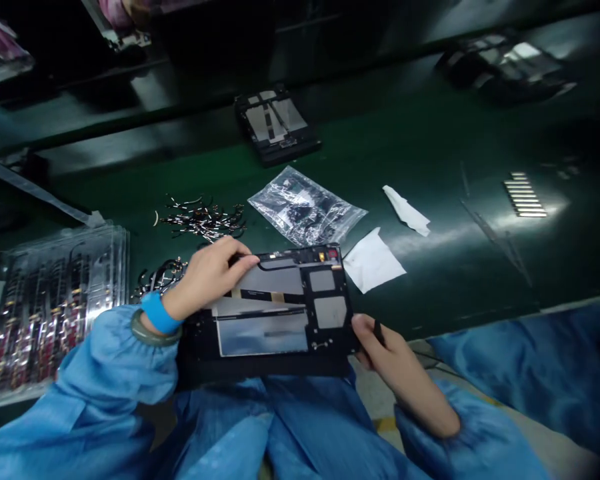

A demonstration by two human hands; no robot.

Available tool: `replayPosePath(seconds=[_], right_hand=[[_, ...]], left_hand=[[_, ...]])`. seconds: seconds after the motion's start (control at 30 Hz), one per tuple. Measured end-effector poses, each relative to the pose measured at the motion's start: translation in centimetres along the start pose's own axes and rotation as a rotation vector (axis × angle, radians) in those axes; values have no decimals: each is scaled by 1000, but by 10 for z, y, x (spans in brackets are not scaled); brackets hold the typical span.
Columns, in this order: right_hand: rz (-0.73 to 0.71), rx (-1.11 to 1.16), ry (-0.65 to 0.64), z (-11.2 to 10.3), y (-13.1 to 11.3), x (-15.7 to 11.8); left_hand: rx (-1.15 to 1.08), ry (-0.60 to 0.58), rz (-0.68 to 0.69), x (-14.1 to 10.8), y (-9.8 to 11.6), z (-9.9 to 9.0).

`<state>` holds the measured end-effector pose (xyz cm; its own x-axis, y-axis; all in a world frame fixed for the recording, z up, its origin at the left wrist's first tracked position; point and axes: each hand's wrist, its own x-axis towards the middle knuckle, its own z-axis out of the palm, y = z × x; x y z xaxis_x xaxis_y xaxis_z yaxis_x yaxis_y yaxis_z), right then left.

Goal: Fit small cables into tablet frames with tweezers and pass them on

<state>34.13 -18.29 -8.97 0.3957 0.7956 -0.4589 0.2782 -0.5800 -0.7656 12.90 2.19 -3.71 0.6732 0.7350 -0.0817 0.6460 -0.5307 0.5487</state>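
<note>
A black tablet housing (325, 347) with silvery panels and dark ribbon strips lies tilted before me, above my lap. My left hand (217, 270) reaches over its top left edge, fingers closed on the rim near a thin black cable. At the lower right corner, my right hand (380, 343) pinches the housing between thumb and fingers. A short dark stick-like piece (379, 331) shows by that hand's fingers; its kind cannot be made out. Just beyond the housing lie a clear plastic bag (305, 210) of small dark parts and a white wipe (374, 261).
Loose flex cables (205, 219) are heaped on the green bench (350, 143). Clear trays (55, 313) of parts stand at left. Further back sit a stack of tablet housings (277, 123) and another pile (510, 67). Small metallic strips (525, 195) lie at right, near a second wipe (406, 210).
</note>
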Motion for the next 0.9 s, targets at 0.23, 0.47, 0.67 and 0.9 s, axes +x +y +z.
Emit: replayPosePath(seconds=[0.23, 0.47, 0.67, 0.9], right_hand=[[60, 241, -159, 3, -4, 6], [95, 340, -185, 5, 1, 8], [92, 424, -169, 6, -3, 8], [178, 633, 37, -1, 2, 8]], left_hand=[[-366, -161, -303, 9, 6, -26], [-410, -242, -316, 12, -3, -19], [-458, -262, -331, 14, -3, -18], [-543, -134, -329, 14, 1, -25]])
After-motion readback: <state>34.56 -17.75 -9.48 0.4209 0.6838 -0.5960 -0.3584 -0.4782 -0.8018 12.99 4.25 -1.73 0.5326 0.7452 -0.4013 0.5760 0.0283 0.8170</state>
